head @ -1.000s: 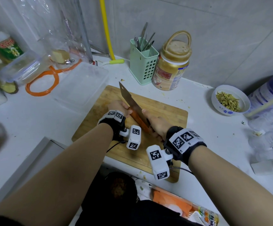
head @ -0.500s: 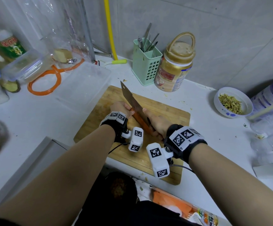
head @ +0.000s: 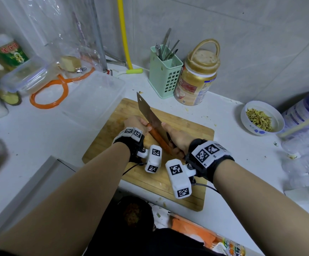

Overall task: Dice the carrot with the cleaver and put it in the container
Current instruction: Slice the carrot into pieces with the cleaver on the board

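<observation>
Item 1, my right hand (head: 175, 137): grip closed tight around the dark handle of the cleaver (head: 150, 115), fingers wrapped under and mostly hidden, thumb lying along the blade's near side. The blade runs from the hand toward 11 o'clock, its tip lifted over the far part of the cutting board (head: 187, 130).

Item 2, my left hand (head: 136, 124): grip curled down over the far end of the carrot (head: 159, 140), fingertips hidden beneath the knuckles. The hand sits just left of the blade, touching or nearly touching it; I cannot tell which.

Item 3, carrot: one long orange piece lying on the board between my two hands, running from 11 o'clock to 5 o'clock, alongside the cleaver's edge. Whether the edge is in the carrot or only beside it I cannot tell.

Item 4, container (head: 92, 97): clear plastic, rectangular, on the counter (head: 39, 137) at 10 o'clock from the board, touching or just beside its far left corner.

Item 5, other stock on the counter: green utensil caddy (head: 165, 76) at 12 o'clock from the board, gold-lidded jar (head: 196, 78) just right of it, small white bowl (head: 262, 118) of chopped greens at 2 o'clock, orange ring (head: 48, 95) at 10 o'clock beyond the container.

Item 6, both wrists: black bands carrying white marker blocks.
</observation>
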